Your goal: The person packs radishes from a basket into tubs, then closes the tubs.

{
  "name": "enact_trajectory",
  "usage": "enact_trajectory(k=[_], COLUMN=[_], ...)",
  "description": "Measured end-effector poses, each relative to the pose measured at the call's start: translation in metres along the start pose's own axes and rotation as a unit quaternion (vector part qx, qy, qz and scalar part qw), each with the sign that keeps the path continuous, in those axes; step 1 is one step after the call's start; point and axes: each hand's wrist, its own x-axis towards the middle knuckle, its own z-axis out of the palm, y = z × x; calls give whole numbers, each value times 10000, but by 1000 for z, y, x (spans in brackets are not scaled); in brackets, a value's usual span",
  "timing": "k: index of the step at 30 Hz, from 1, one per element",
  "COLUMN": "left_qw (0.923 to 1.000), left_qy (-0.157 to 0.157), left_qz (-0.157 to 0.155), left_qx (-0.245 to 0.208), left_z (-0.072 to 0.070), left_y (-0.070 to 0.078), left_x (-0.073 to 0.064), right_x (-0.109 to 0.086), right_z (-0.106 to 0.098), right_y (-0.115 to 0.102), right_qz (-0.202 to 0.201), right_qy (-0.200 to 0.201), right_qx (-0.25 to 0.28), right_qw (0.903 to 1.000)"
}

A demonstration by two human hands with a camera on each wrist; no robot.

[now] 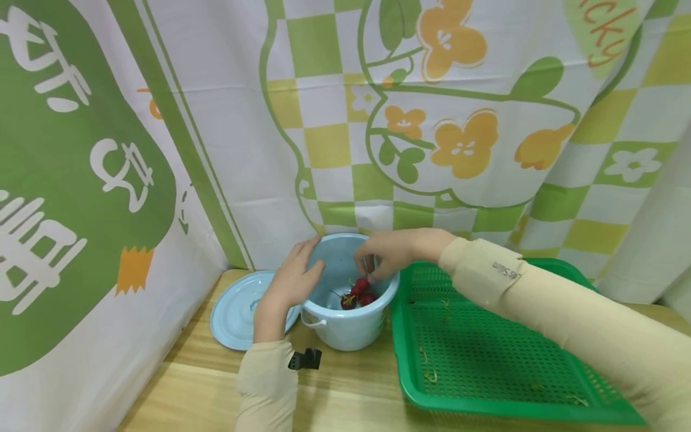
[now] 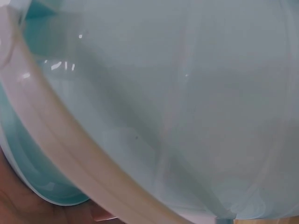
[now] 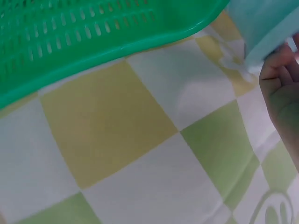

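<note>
A light blue bucket [image 1: 345, 333] stands on the table with several red strawberries [image 1: 348, 302] at its bottom, some with green leafy tops. My right hand [image 1: 390, 255] reaches in over the right rim, and its bent fingers pinch a strawberry [image 1: 360, 286] above the others. Resting on the left rim, my left hand [image 1: 294, 273] has its fingers extended and its thumb over the opening. The left wrist view is filled by the bucket's wall [image 2: 187, 93] and pale handle [image 2: 84, 154]. Only my right hand [image 3: 282, 88] at the rim shows in the right wrist view, the fruit hidden.
Right of the bucket sits a green slotted basket [image 1: 496, 336] with a few thin stem scraps on its floor. A blue lid [image 1: 232, 318] lies flat on the wooden table [image 1: 345, 396] at left, partly behind the left forearm. A patterned curtain [image 1: 335, 138] hangs close behind.
</note>
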Motion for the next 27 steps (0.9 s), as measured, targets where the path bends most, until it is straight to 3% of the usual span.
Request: enact_trajectory(k=[6, 10, 14, 18, 22, 24, 27], left_qw=[10000, 9998, 9992, 9962, 9928, 9902, 9797], left_qy=[32, 106, 184, 520, 907, 782, 290], left_qz=[-65, -76, -81, -193, -706, -1157, -1906], left_qx=[-56, -167, -333, -669, -329, 47, 553], left_z=[-1, 0, -2, -13, -36, -51, -71], left_y=[-2, -3, -2, -4, -28, -49, -86], left_x=[0, 2, 2, -4, -23, -39, -67], right_x=[-36, -75, -119, -156, -180, -188, -197], right_z=[3, 11, 24, 42, 64, 73, 79], right_y=[-24, -59, -93, -111, -108, -100, -87], right_qz=[-692, -763, -730, -454, 216, 573, 1069], right_qy=[1099, 1846, 2700, 3550, 4066, 4187, 4140], right_qx=[187, 253, 29, -278, -172, -235, -447], right_qw=[9914, 9795, 9601, 9333, 9132, 9060, 9029])
